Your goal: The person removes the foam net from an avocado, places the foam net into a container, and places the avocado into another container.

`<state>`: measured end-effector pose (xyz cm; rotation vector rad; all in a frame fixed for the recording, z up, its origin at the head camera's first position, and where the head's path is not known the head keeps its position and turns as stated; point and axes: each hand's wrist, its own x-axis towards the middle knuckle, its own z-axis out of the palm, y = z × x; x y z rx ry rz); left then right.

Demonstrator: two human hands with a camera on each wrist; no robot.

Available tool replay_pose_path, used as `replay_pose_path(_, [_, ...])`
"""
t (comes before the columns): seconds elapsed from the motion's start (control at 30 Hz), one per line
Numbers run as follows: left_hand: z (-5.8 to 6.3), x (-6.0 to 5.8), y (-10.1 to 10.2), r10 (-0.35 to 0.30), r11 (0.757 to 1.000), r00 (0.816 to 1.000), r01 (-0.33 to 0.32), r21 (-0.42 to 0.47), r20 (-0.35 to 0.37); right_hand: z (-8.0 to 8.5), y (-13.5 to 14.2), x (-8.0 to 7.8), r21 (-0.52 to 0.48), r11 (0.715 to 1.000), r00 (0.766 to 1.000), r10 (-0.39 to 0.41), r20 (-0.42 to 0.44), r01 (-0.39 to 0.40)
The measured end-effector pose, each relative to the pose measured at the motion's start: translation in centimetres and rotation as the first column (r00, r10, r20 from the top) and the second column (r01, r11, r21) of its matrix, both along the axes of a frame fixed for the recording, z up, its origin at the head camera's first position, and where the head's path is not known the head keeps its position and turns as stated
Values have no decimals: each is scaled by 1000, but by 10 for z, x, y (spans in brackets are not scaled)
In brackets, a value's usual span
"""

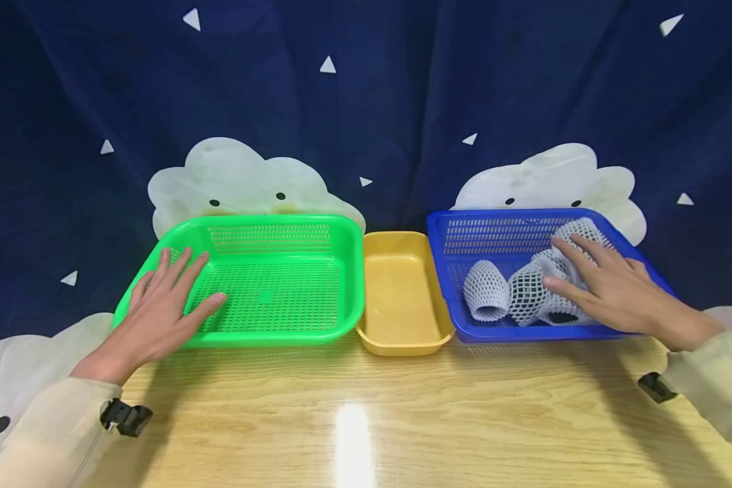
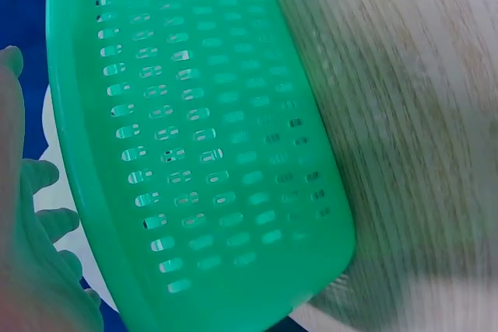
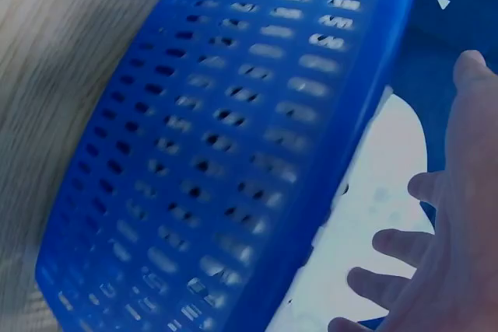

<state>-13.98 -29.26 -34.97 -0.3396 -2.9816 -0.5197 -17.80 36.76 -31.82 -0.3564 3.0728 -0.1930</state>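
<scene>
My left hand point(image 1: 165, 312), fingers spread, hovers over the left end of a green plastic basket point(image 1: 265, 337) that has nothing lying in it. In the left wrist view the fingers point(image 2: 56, 223) show beyond the basket's rim. Over the right side of a blue basket point(image 1: 463, 332) is my right hand point(image 1: 616, 285), its fingers extended and apart. Several white foam net sleeves lie in the blue basket; one sleeve point(image 1: 486, 290) sits apart at the left, while others point(image 1: 526, 293) are bunched beneath and beside the right hand, partly hidden by it. Neither hand grips anything.
A shallow yellow tray point(image 1: 405, 298) stands between the two baskets, close against both. All three rest on a wood-grain table point(image 1: 268, 413). Behind them hangs a dark blue curtain point(image 1: 378, 102) with white clouds and triangles. Small black devices point(image 1: 125, 417) are strapped at the wrists.
</scene>
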Motion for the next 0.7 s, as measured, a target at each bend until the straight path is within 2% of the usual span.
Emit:
replay_pose_path(0.37, [2, -1, 9, -10, 1000, 1000, 10, -7, 20, -1, -25, -4, -23, 997, 997, 76, 6, -76])
replay_pose_path(0.57, [6, -5, 17, -27, 1000, 999, 27, -15, 22, 0, -37, -8, -1, 996, 996, 93, -1, -93])
replay_pose_path(0.7, [8, -3, 23, -35, 999, 999, 35, -7, 31, 0, -50, -14, 26, 994, 994, 110, 15, -110])
